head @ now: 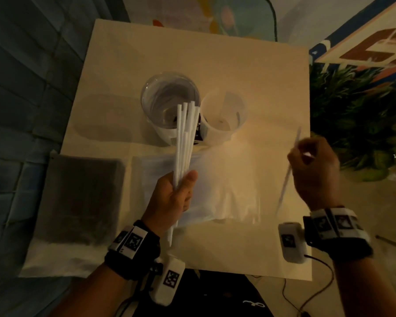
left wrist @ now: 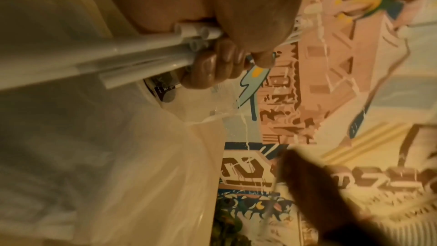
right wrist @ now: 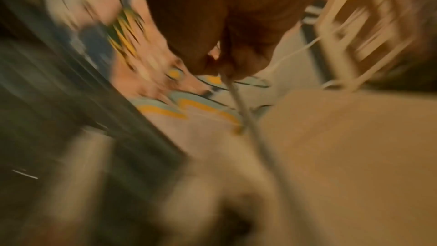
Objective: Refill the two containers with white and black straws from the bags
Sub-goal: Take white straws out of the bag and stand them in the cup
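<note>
My left hand (head: 177,191) grips a bundle of several white straws (head: 185,138) above the table, their tips pointing toward the clear glass container (head: 153,99). The left wrist view shows the straw ends (left wrist: 132,54) running under the curled fingers (left wrist: 212,65). To the right of the glass one stands a white translucent container (head: 224,110). A single white straw (head: 288,170) is pinched in my right hand (head: 313,163), raised over the table's right side and blurred. The right wrist view shows that straw (right wrist: 246,115) hanging from the fingertips. A bag of black straws (head: 82,197) lies at the left, a clear bag of white straws (head: 215,193) in the middle.
The cream table (head: 249,72) ends close behind the containers and at the right (head: 309,156). A green plant (head: 357,115) stands on the floor to the right. A painted wall is behind; a cable (head: 318,294) trails off my right wrist.
</note>
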Demonstrator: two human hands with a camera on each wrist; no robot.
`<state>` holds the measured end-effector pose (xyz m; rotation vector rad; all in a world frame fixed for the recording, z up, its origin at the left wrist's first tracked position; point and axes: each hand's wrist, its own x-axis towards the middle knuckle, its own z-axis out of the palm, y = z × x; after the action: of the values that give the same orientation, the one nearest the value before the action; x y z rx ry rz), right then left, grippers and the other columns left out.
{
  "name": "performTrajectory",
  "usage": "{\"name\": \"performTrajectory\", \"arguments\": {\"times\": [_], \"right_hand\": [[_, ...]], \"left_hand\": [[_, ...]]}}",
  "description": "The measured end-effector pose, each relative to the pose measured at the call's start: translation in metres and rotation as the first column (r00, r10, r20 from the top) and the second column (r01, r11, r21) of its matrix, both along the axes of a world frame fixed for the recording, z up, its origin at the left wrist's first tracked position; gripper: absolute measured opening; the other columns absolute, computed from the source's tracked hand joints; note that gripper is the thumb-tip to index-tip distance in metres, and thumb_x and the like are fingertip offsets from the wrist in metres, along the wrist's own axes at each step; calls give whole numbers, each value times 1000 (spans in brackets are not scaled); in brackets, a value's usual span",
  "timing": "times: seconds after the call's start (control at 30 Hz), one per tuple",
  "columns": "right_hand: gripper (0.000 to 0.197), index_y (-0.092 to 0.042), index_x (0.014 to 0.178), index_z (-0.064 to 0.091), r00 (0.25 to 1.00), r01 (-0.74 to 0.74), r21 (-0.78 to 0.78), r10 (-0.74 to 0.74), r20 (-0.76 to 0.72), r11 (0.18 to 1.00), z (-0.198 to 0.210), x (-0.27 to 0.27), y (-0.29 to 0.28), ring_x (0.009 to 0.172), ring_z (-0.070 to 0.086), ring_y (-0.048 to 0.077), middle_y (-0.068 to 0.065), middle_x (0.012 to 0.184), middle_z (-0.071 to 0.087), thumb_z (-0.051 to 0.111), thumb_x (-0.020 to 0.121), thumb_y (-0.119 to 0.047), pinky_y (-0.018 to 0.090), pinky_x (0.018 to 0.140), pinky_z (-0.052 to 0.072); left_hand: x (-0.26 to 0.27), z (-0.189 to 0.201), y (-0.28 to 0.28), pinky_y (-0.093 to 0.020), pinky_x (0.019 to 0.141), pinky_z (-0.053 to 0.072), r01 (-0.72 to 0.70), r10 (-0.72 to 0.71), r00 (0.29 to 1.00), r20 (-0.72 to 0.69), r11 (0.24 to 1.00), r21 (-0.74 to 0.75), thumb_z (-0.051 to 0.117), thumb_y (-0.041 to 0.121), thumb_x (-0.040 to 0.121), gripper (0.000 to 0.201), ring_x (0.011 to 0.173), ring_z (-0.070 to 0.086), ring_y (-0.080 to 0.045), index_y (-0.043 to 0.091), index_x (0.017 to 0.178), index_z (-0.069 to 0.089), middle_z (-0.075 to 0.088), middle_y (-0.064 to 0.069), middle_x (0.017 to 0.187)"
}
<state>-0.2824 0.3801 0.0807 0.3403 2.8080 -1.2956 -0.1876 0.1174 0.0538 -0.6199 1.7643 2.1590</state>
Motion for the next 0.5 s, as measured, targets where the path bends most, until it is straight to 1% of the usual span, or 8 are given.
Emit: {"name": "performTrajectory", "arguments": {"times": [0.03, 0.1, 0.2, 0.27, 0.33, 0.4, 0.43, 0.5], "right_hand": [[13, -12, 105, 53, 996, -72, -135, 64, -62, 988, 22, 2, -19, 62, 61, 5, -5, 87, 60, 60, 95, -7, 12, 49, 47], [14, -13, 107, 53, 969, -246, -353, 237, -70, 903, 52, 8, -57, 57, 66, 12, -3, 87, 63, 59, 96, -6, 19, 48, 50], [15, -9, 110, 55, 902, -409, -431, 427, -60, 804, 62, 11, -98, 62, 69, 16, 1, 94, 65, 59, 97, -8, 28, 53, 57], [13, -8, 109, 55, 899, -418, -469, 428, -92, 778, 62, 8, -110, 63, 70, 17, 3, 95, 66, 60, 96, -8, 30, 55, 58], [14, -9, 108, 53, 904, -404, -505, 418, -92, 763, 59, 6, -113, 66, 71, 18, 4, 95, 64, 59, 96, -7, 30, 57, 59], [16, -10, 107, 50, 901, -414, -477, 425, -91, 775, 56, 5, -117, 68, 70, 17, 2, 98, 62, 59, 95, -8, 31, 56, 59], [19, -13, 108, 47, 899, -433, -402, 417, -131, 807, 56, 3, -119, 70, 69, 15, -1, 100, 61, 61, 94, -11, 30, 57, 59], [30, -14, 117, 44, 865, -472, -193, 410, -290, 860, 53, -6, -121, 79, 65, 10, -1, 112, 57, 61, 93, -15, 24, 63, 56]], "left_hand": [[0, -1, 2, -23, 43, 26, 14, -14, 1000, -14, 1000, 15, 66, 52, 87, 43, 45, 29, -11, 15, 73, 48, 34, 4, 54], [-2, -1, 8, -20, 44, 31, 75, -73, 996, -46, 997, 25, 70, 68, 72, 55, 47, 34, -9, 16, 81, 55, 39, 8, 55], [-7, 7, 15, -13, 51, 37, 203, -213, 976, -53, 968, -149, 59, 87, 59, 75, 51, 45, -1, 18, 88, 60, 52, 14, 57], [-10, 12, 13, -12, 53, 39, 217, -228, 973, -38, 956, -196, 59, 80, 67, 71, 54, 47, -1, 14, 90, 60, 53, 14, 58], [-11, 14, 7, -14, 54, 41, 201, -208, 978, -7, 956, -212, 67, 67, 71, 52, 54, 46, -4, 17, 81, 57, 51, 10, 56], [-10, 13, 2, -21, 59, 40, 181, -177, 984, 38, 967, -179, 70, 58, 73, 39, 54, 44, -7, 23, 73, 54, 50, 9, 50], [-10, 11, -1, -25, 61, 39, 181, -173, 983, 62, 969, -169, 67, 57, 74, 34, 55, 44, -9, 26, 69, 54, 49, 9, 49], [-8, 6, -5, -32, 65, 37, 211, -201, 976, 82, 968, -139, 67, 64, 76, 39, 55, 42, -12, 29, 61, 58, 44, 7, 49]]}}
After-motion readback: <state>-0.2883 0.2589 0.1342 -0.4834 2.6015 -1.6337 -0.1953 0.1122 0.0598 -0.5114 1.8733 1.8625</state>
